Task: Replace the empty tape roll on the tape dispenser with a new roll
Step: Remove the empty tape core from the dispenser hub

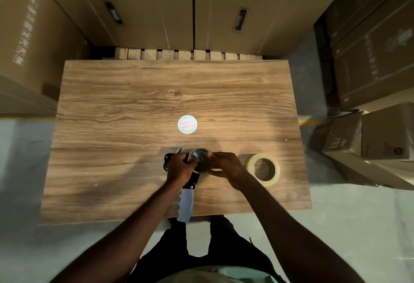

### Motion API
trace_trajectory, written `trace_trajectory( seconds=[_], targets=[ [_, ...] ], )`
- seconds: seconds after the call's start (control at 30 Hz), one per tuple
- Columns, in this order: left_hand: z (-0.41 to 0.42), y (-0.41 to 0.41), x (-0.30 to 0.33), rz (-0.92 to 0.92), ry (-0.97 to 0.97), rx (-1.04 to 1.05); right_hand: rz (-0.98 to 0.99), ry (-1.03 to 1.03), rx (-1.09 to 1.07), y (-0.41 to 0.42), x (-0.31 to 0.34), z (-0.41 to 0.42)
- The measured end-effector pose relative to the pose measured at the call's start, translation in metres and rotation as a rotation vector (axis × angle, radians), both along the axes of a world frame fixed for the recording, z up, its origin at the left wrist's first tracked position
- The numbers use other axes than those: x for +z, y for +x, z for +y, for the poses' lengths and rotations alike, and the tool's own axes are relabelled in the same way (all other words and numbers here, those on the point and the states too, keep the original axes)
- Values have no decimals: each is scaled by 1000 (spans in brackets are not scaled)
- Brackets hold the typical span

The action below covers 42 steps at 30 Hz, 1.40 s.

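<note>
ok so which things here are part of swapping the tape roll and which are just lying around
Part of the job:
- black tape dispenser with pale grey handle, steadied by the left hand
- empty roll on its hub, gripped by the right hand
- new clear tape roll

Lying about:
- round white sticker with red print
- brown cardboard boxes

Beyond my wooden table (134,108), the right-hand tall cardboard carton (257,3) carries the white word "SIDE" near its top edge, under a printed emblem I cannot make out. On the table, a round white sticker (187,124) bears red print too small to read. White handling symbols on the carton left of the table (29,32) are blurred.
</note>
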State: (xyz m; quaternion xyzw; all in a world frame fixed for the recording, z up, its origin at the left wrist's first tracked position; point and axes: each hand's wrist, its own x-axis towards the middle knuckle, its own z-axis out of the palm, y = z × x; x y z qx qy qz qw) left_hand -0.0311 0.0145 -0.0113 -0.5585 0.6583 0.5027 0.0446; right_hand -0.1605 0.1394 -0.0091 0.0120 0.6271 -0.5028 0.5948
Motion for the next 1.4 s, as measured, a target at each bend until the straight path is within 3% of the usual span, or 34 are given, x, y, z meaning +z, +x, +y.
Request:
trace_trajectory(
  seconds=[0.1, 0.27, 0.5, 0.83, 1.0, 1.4],
  targets=[
    [-1, 5, 3, 52, 74, 45, -27, -26, -41, 0, -6, 4],
    [-9, 5, 3, 133, 301, 305, -51, -16, -96, 3, -9, 6],
    [-12, 11, -3, 108, 281, 353, -64, -33, -147, 8, -8, 5],
    [-13, 14, -1, 293, 520, 530, 11, -28, -82, 5, -11, -2],
    [-15, 14, 1, 298, 522, 568, 63, -39, -11, 5, -8, -2],
    [-12, 15, 8, 168, 333, 389, 88, -41, 32, 5, -2, -7]
  ],
)
